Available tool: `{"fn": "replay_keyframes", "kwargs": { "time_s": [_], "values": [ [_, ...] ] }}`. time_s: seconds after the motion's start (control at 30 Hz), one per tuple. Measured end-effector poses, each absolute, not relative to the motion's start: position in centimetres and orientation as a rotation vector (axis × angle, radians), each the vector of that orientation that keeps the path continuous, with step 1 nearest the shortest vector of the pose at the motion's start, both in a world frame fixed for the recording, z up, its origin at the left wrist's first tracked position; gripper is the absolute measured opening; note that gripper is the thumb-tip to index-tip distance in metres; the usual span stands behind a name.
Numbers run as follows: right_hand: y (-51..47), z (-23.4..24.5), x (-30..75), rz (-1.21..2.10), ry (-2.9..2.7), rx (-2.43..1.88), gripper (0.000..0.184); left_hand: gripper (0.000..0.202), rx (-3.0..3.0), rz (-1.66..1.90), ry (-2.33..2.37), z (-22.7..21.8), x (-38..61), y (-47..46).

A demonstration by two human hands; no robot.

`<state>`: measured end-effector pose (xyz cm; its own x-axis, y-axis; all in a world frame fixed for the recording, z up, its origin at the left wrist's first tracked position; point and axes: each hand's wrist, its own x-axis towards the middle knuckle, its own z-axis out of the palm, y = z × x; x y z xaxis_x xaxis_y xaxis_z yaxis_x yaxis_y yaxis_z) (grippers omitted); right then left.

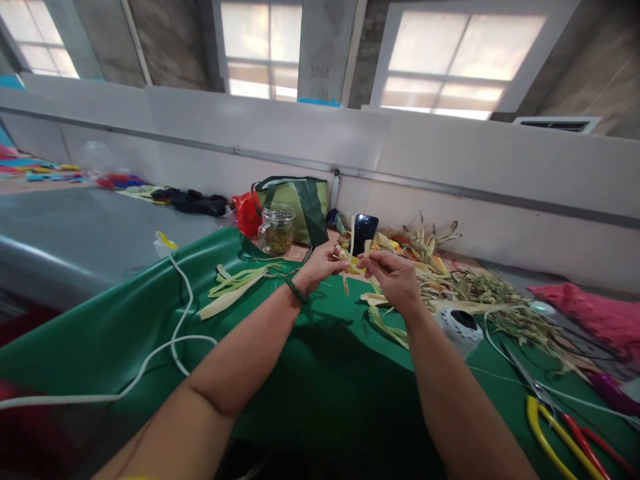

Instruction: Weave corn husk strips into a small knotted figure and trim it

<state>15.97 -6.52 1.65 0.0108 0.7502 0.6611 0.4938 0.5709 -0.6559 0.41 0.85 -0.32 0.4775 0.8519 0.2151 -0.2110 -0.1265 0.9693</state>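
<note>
My left hand [320,268], with a dark green bead bracelet at its wrist, pinches a pale yellow corn husk strip [354,262] near the far edge of the green table cover. My right hand [393,275] grips the same bundle of strips from the other side, thumb and fingers pressed together. Narrow husk ends stick out above and below the fingers. Just behind the hands stands a dark phone [365,233]. Loose husks [385,323] lie under my right hand, and a greenish husk bunch [237,287] rests left of my left wrist.
A spool of white thread [460,333] stands by my right forearm, with scissors [545,400] at the right. Dried husks [435,277] pile up behind. A glass mug [277,230] and a green bag [305,207] stand at the back. A white cable [145,370] crosses the left side.
</note>
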Motion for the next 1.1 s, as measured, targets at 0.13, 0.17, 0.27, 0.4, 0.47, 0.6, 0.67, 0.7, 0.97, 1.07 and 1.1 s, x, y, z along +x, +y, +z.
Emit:
{"fn": "replay_keyframes", "kwargs": {
  "time_s": [0.13, 0.17, 0.27, 0.4, 0.47, 0.6, 0.67, 0.7, 0.97, 1.07, 1.1],
  "values": [
    [-6.29, 1.09, 16.21, 0.203, -1.743, -1.142, 0.029, 0.026, 1.384, 1.027, 0.629, -0.26, 0.61, 0.76],
    [-6.21, 0.97, 16.28, 0.183, -1.766, -1.172, 0.029, 0.026, 1.383, 1.024, 0.637, -0.29, 0.66, 0.76],
    [-6.19, 0.84, 16.40, 0.078, -1.841, -1.284, 0.029, 0.027, 1.376, 1.015, 0.635, -0.37, 0.73, 0.73],
    [-6.50, 1.08, 16.23, -0.044, -1.859, -1.389, 0.029, 0.026, 1.364, 1.024, 0.630, -0.21, 0.70, 0.53],
    [-6.60, 1.16, 16.10, -0.099, -1.848, -1.428, 0.028, 0.024, 1.372, 1.036, 0.655, -0.02, 0.64, 0.39],
    [-6.52, 1.03, 16.02, -0.128, -1.844, -1.460, 0.023, 0.022, 1.355, 1.018, 0.673, 0.29, 0.51, 0.14],
    [-6.43, 0.89, 16.06, -0.097, -1.856, -1.459, 0.020, 0.022, 1.349, 0.988, 0.659, 0.35, 0.43, 0.04],
    [-6.39, 0.83, 16.10, -0.085, -1.862, -1.459, 0.018, 0.022, 1.352, 0.976, 0.649, 0.37, 0.39, 0.01],
    [-6.58, 1.14, 15.99, -0.156, -1.880, -1.572, 0.021, 0.025, 1.350, 0.956, 0.630, 0.13, 0.35, 0.17],
    [-6.67, 1.19, 15.80, -0.202, -1.855, -1.625, 0.020, 0.028, 1.374, 0.955, 0.626, -0.01, 0.41, 0.20],
    [-6.67, 1.17, 15.74, -0.223, -1.846, -1.635, 0.020, 0.029, 1.382, 0.960, 0.623, -0.05, 0.42, 0.20]
  ]
}}
